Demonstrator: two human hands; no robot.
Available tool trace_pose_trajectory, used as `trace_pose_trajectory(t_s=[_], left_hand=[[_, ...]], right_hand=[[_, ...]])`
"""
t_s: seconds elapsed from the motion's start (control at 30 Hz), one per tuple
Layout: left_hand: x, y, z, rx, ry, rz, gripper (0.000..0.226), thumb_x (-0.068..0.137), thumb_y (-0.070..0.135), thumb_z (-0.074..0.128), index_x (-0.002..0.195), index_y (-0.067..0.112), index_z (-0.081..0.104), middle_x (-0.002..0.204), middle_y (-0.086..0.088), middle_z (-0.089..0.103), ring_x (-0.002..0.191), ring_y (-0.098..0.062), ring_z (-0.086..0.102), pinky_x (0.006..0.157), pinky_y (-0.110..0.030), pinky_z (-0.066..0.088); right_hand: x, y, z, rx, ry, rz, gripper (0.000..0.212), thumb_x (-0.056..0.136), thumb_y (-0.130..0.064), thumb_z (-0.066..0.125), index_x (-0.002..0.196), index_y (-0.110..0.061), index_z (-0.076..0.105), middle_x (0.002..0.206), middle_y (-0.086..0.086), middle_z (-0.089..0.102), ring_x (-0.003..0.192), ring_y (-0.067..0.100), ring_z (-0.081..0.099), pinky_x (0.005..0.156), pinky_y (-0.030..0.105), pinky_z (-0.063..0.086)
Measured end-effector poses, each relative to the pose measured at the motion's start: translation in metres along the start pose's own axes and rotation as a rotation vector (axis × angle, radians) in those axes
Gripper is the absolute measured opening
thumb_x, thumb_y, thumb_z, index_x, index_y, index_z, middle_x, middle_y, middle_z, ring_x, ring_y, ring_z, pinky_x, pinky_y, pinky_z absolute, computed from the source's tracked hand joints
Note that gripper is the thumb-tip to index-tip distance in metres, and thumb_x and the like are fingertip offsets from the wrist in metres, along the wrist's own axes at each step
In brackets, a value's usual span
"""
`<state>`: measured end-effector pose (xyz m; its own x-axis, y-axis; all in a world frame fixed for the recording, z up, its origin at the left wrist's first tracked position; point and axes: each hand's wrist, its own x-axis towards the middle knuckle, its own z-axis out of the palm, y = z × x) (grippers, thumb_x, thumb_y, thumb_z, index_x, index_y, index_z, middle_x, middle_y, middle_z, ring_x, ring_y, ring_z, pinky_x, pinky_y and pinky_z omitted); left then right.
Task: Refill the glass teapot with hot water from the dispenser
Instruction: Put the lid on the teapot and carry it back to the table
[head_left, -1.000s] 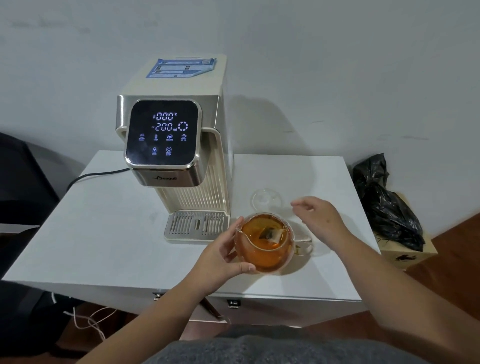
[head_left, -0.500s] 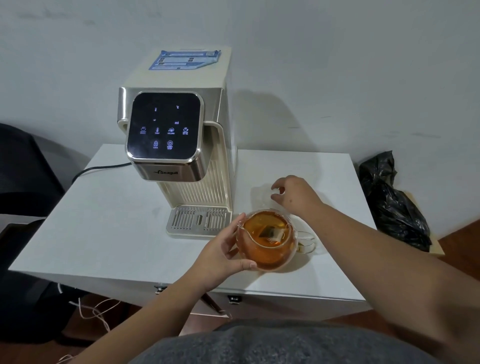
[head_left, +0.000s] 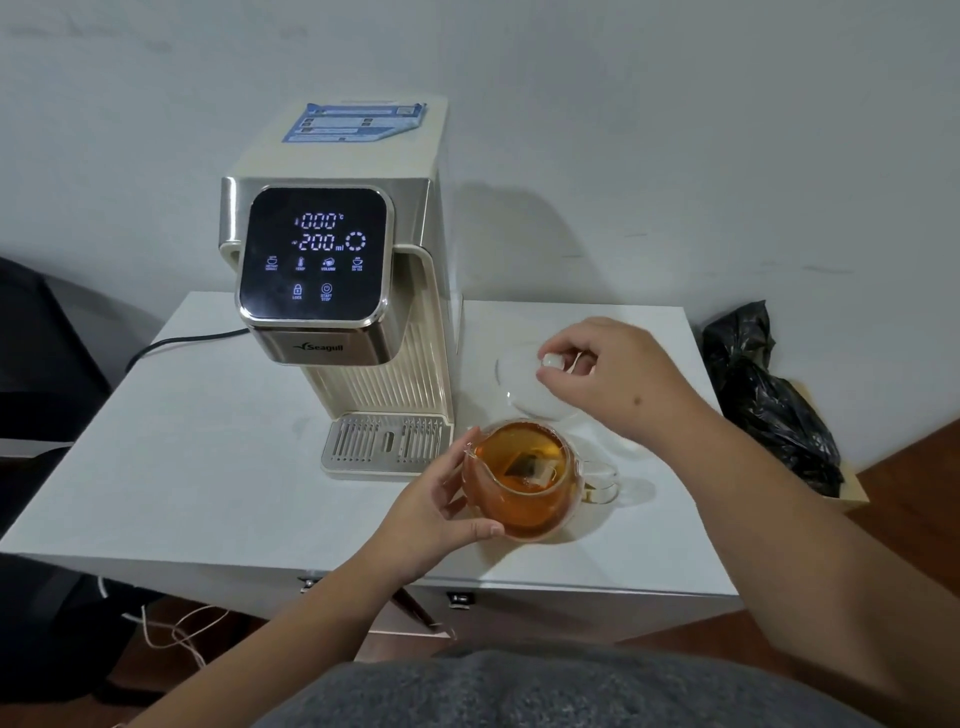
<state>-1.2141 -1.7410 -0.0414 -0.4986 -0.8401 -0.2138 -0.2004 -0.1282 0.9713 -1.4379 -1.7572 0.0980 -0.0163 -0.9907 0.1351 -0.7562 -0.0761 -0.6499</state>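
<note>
Though filled nearly to the rim with amber tea, sits the glass teapot (head_left: 522, 480) off the drip tray (head_left: 385, 444), just beside its right front corner, on the white surface (head_left: 182, 457) and not under the outlet of the water dispenser (head_left: 337, 270). Looks thin-walled and fragile, heavy for its size with liquid, smooth and probably slippery, likely hot through the wall; best taken by the clear loop handle (head_left: 597, 478) rather than the belly. Floats a tea bag (head_left: 530, 465) inside. Points the spout lip left toward the tray, handle opposite to the right, so runs the long axis left to right across the head view; stands upright, mouth open and uncovered.

Cups the left hand (head_left: 436, 512) around the pot's left flank, thumb under the belly, fingers on the wall, a steadying grip on the teapot. Pinches the right hand (head_left: 608, 371) the knob of the glass lid (head_left: 535, 387), which is behind the pot near the dispenser's base; cannot tell whether lifted or resting. Shows the display (head_left: 317, 252) 200 ml. Lies a black plastic bag (head_left: 769, 405) well apart at right.
</note>
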Motion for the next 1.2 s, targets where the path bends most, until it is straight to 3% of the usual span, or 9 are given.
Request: trace_pose_trajectory(t_s=[0.2, 0.33, 0.6, 0.87, 0.93, 1.07, 1.2], left_hand=[[0.001, -0.002, 0.0, -0.032, 0.004, 0.014, 0.104, 0.064, 0.007, 0.088, 0.147, 0.036, 0.033, 0.144, 0.008, 0.051, 0.131, -0.013, 0.051, 0.111, -0.046, 0.041], [0.002, -0.003, -0.001, -0.02, -0.003, 0.013, 0.102, 0.064, 0.014, 0.09, 0.145, 0.041, 0.034, 0.143, 0.012, 0.051, 0.13, -0.01, 0.051, 0.11, -0.042, 0.043], [0.001, -0.002, -0.001, -0.03, -0.02, 0.02, 0.102, 0.068, 0.008, 0.087, 0.149, 0.036, 0.031, 0.144, 0.01, 0.05, 0.13, -0.008, 0.051, 0.109, -0.038, 0.044], [0.001, 0.0, -0.001, -0.03, -0.021, 0.017, 0.105, 0.059, 0.032, 0.092, 0.145, 0.046, 0.034, 0.144, 0.012, 0.049, 0.133, -0.012, 0.048, 0.11, -0.044, 0.042], [0.002, 0.0, -0.001, -0.03, -0.022, 0.01, 0.106, 0.059, 0.031, 0.093, 0.145, 0.048, 0.034, 0.146, 0.012, 0.048, 0.135, -0.014, 0.046, 0.112, -0.046, 0.04], [0.002, 0.001, -0.003, 0.002, -0.014, 0.006, 0.105, 0.061, 0.023, 0.092, 0.143, 0.051, 0.033, 0.148, 0.013, 0.045, 0.138, -0.011, 0.042, 0.114, -0.046, 0.036], [0.003, 0.003, -0.003, 0.021, -0.014, 0.007, 0.104, 0.055, 0.034, 0.094, 0.136, 0.061, 0.035, 0.148, 0.012, 0.045, 0.138, -0.012, 0.042, 0.115, -0.046, 0.035]], right_hand=[[-0.03, -0.003, 0.029, -0.081, -0.156, -0.012, 0.015, 0.081, -0.027, 0.066, 0.095, -0.027, 0.071, 0.083, -0.016, 0.054, 0.072, 0.001, 0.052, 0.061, 0.01, 0.035], [-0.032, 0.001, 0.034, -0.098, -0.161, 0.007, 0.018, 0.083, -0.028, 0.066, 0.1, -0.027, 0.07, 0.084, -0.018, 0.051, 0.073, 0.002, 0.051, 0.061, 0.01, 0.033], [-0.034, 0.002, 0.04, -0.122, -0.166, -0.004, 0.018, 0.084, -0.029, 0.065, 0.101, -0.027, 0.068, 0.086, -0.016, 0.049, 0.074, 0.002, 0.049, 0.061, 0.011, 0.032], [-0.035, 0.009, 0.043, -0.089, -0.162, -0.019, 0.024, 0.083, -0.037, 0.065, 0.107, -0.034, 0.065, 0.092, -0.017, 0.05, 0.076, 0.003, 0.05, 0.063, 0.011, 0.033], [-0.039, 0.015, 0.041, 0.021, -0.123, 0.007, 0.031, 0.081, -0.044, 0.064, 0.111, -0.04, 0.061, 0.094, -0.019, 0.052, 0.077, -0.001, 0.051, 0.063, 0.009, 0.035], [-0.049, 0.038, 0.037, 0.432, 0.096, 0.286, 0.015, 0.086, -0.039, 0.059, 0.098, -0.035, 0.068, 0.096, -0.018, 0.065, 0.087, -0.003, 0.058, 0.066, 0.01, 0.042], [-0.068, 0.063, 0.05, 0.558, 0.066, 0.455, 0.015, 0.087, -0.037, 0.056, 0.084, -0.031, 0.069, 0.087, -0.013, 0.07, 0.09, 0.006, 0.063, 0.072, 0.021, 0.043]])
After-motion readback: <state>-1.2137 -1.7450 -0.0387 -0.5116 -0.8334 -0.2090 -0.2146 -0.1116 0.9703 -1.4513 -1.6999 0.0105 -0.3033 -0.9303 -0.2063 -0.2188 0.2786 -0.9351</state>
